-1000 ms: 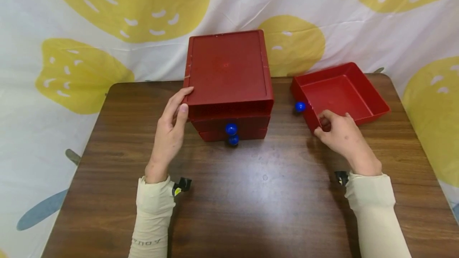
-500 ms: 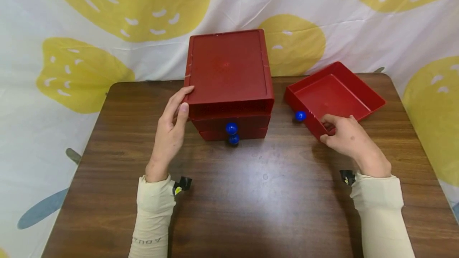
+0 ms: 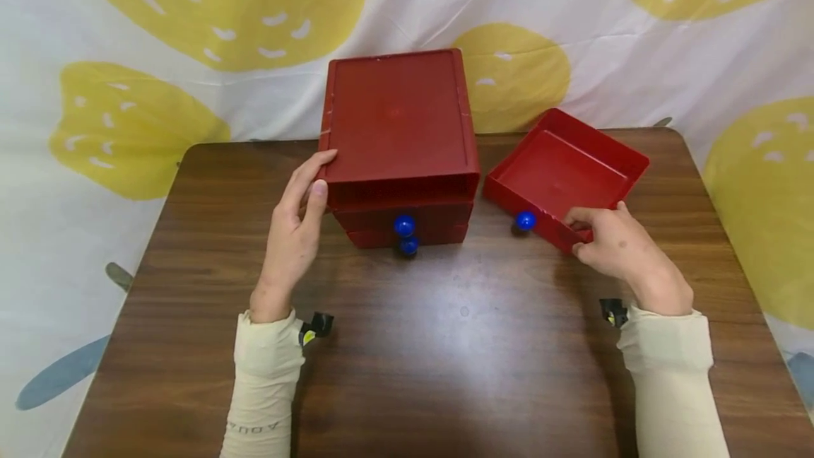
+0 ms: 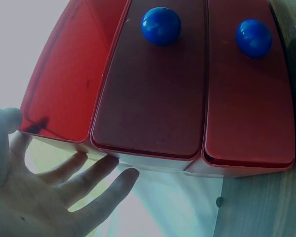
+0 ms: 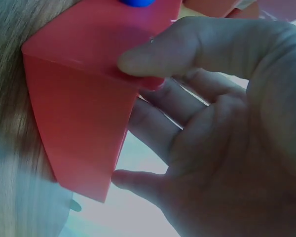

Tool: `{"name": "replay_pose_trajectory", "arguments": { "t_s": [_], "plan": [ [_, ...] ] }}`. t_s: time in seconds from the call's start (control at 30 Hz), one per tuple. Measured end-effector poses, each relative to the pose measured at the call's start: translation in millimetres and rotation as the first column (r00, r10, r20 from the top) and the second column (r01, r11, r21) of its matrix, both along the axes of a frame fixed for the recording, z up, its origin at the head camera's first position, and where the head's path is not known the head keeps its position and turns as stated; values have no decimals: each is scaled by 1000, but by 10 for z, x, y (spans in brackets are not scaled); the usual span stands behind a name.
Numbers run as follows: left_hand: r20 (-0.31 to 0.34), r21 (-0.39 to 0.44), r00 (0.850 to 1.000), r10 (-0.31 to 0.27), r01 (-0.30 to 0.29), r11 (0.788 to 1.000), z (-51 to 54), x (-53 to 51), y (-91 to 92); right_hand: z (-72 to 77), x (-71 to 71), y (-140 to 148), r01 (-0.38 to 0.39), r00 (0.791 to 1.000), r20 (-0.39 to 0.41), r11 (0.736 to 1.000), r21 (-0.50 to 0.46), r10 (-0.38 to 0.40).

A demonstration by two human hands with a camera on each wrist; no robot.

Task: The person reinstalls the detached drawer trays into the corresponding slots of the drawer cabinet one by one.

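Where a patterned cloth [image 3: 413, 6] backs the table [image 3: 445, 373], spread left fingers [image 3: 302, 175] touch the cabinet [image 3: 397, 115] and right fingers [image 3: 593, 216] pinch the drawer [image 3: 559, 168]

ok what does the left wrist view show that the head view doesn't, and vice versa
Only the left wrist view: the palm side of the left hand, its fingers stretched along the side of the red cabinet.

Only the head view: the right hand gripping the loose red drawer, that drawer's blue knob, and the cabinet's top panel.

Both: the left hand at the cabinet, its open top slot, the upper closed drawer and lower closed drawer, and some tabletop.
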State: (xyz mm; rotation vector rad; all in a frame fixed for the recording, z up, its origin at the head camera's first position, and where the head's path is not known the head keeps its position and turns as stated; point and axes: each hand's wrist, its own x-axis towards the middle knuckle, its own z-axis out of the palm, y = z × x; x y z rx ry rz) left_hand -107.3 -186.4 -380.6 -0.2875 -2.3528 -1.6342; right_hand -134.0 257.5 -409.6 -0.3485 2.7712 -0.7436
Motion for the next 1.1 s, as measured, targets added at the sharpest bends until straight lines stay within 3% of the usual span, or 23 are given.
{"name": "replay_pose_trajectory", "arguments": {
  "t_s": [0.3,0.43,0.57,0.8,0.93,1.1],
  "plan": [
    [-7,9,1000,-8,8,1000,-14,-6,5,22,-13,33,42,998,48,999,6,-42],
    [-5,10,1000,-4,4,1000,-19,-4,9,34,-27,29,68,998,-9,997,-24,-69],
    [2,13,1000,-5,5,1000,-30,1,14,40,-16,45,157,985,-64,988,-13,-158],
    [6,18,1000,-7,7,1000,-42,-5,19,22,-16,86,260,965,41,966,-12,-259],
    [4,16,1000,-2,1,1000,-55,-11,20,0,-25,119,249,962,110,968,30,-251],
    [-2,7,1000,5,-5,1000,-65,-14,22,-28,-26,169,162,976,135,982,96,-174]
  ]
}}
